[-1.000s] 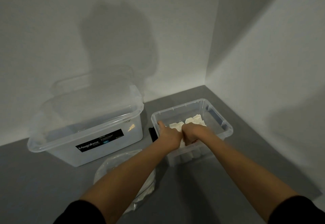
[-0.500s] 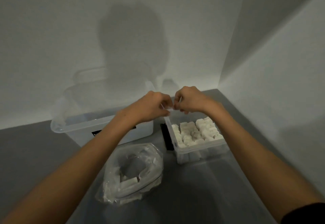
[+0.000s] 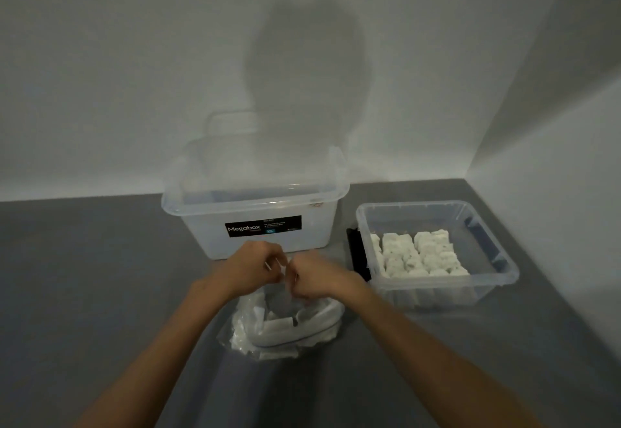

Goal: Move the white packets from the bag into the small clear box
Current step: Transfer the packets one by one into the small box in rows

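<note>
Megabox tub (image 3: 268,246) at bench back edge. My left hand (image 3: 252,269) and right hand (image 3: 317,280), fingers curled, pinch a small pale scrap (image 3: 282,267) together above the bag (image 3: 285,332), mid-bench. White packets (image 3: 416,256) sit in small clear box (image 3: 487,249), back-right corner.

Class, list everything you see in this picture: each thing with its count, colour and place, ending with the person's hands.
large lidded box: one, clear, black Megabox label, against back wall
small box: one, clear, right of it
white packets: many, white, packed in small box
bag: one, clear, holding more packets, in front of large box
black object: one, black, between the boxes
left hand, right hand: one each, fingers curled, together above the bag
</note>
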`<state>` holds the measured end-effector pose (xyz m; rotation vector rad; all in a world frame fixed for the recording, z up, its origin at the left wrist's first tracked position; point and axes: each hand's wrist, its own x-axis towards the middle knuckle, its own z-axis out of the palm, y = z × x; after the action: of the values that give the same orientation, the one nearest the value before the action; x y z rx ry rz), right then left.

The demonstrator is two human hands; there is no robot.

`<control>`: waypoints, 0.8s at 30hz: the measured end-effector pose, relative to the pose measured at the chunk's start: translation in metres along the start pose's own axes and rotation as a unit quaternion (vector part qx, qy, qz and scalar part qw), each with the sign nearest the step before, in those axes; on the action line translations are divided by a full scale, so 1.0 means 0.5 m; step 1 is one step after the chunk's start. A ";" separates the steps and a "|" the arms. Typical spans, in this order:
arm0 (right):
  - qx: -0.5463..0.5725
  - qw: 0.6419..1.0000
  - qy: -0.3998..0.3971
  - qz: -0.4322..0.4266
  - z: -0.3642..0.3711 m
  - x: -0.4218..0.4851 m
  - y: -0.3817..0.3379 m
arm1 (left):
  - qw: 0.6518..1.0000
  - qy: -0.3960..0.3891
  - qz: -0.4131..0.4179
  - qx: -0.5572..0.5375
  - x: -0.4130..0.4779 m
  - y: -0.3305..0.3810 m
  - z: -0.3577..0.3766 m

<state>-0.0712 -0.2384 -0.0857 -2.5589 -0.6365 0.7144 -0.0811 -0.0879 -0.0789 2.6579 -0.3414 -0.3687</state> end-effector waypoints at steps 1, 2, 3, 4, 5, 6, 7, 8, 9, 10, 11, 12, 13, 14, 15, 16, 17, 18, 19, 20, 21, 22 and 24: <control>-0.003 1.000 -0.022 0.009 0.023 0.008 0.004 | 1.000 0.003 -0.006 -0.003 -0.007 -0.007 0.008; 0.000 0.999 -0.044 0.018 0.045 0.015 0.009 | 1.000 0.006 -0.012 -0.009 -0.012 -0.012 0.014; 0.002 0.998 -0.059 0.025 0.063 0.019 0.013 | 1.000 0.011 -0.017 -0.018 -0.017 -0.018 0.020; -0.001 0.997 -0.065 0.029 0.079 0.022 0.016 | 0.999 0.016 -0.023 -0.027 -0.021 -0.022 0.023; -0.007 0.997 -0.064 0.031 0.091 0.024 0.018 | 0.999 0.023 -0.026 -0.035 -0.026 -0.025 0.026; -0.006 0.998 -0.057 0.030 0.101 0.027 0.021 | 0.998 0.028 -0.029 -0.044 -0.029 -0.030 0.027; 0.005 0.998 -0.050 0.030 0.108 0.029 0.023 | 0.997 0.034 -0.031 -0.055 -0.032 -0.033 0.028; 0.018 0.998 -0.044 0.028 0.111 0.028 0.025 | 0.997 0.040 -0.033 -0.064 -0.033 -0.037 0.027; 0.026 0.999 -0.039 0.027 0.110 0.026 0.026 | 0.996 0.045 -0.033 -0.073 -0.035 -0.040 0.025; 0.033 0.999 -0.033 0.024 0.107 0.024 0.028 | 0.995 0.050 -0.033 -0.081 -0.035 -0.041 0.023; 0.046 0.998 -0.022 0.020 0.102 0.020 0.031 | 0.994 0.056 -0.032 -0.089 -0.035 -0.042 0.020; 0.068 0.998 -0.004 0.014 0.097 0.017 0.036 | 0.993 0.062 -0.032 -0.096 -0.035 -0.042 0.017; 0.098 0.995 0.018 0.007 0.091 0.012 0.041 | 0.992 0.068 -0.030 -0.104 -0.035 -0.041 0.014; 0.129 0.991 0.042 0.001 0.083 0.005 0.045 | 0.991 0.074 -0.029 -0.112 -0.035 -0.040 0.010; 0.156 0.986 0.064 -0.001 0.074 -0.002 0.049 | 0.989 0.078 -0.028 -0.122 -0.035 -0.039 0.008; 0.182 0.980 0.082 -0.001 0.066 -0.009 0.052 | 0.987 0.083 -0.026 -0.132 -0.035 -0.039 0.006; 0.217 0.972 0.090 0.001 0.057 -0.017 0.054 | 0.986 0.088 -0.026 -0.140 -0.034 -0.040 0.005; 0.264 0.961 0.087 0.007 0.049 -0.024 0.054 | 0.984 0.093 -0.026 -0.149 -0.034 -0.040 0.004; 0.314 0.946 0.082 0.011 0.043 -0.029 0.056 | 0.982 0.098 -0.028 -0.160 -0.033 -0.040 0.004; 0.359 0.930 0.079 0.015 0.038 -0.033 0.058 | 0.979 0.103 -0.031 -0.174 -0.032 -0.040 0.004; 0.398 0.914 0.080 0.016 0.034 -0.037 0.061 | 0.975 0.108 -0.035 -0.193 -0.031 -0.038 0.004; 0.430 0.899 0.081 0.013 0.031 -0.039 0.064 | 0.969 0.112 -0.039 -0.218 -0.030 -0.035 0.003; 0.472 0.877 0.087 -0.001 0.030 -0.039 0.071 | 0.953 0.111 -0.045 -0.278 -0.033 -0.024 0.000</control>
<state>-0.0836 -0.2738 -0.1076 -1.6713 -0.1426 0.5784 -0.0943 -0.0726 -0.0808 2.1326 -0.0327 -0.1563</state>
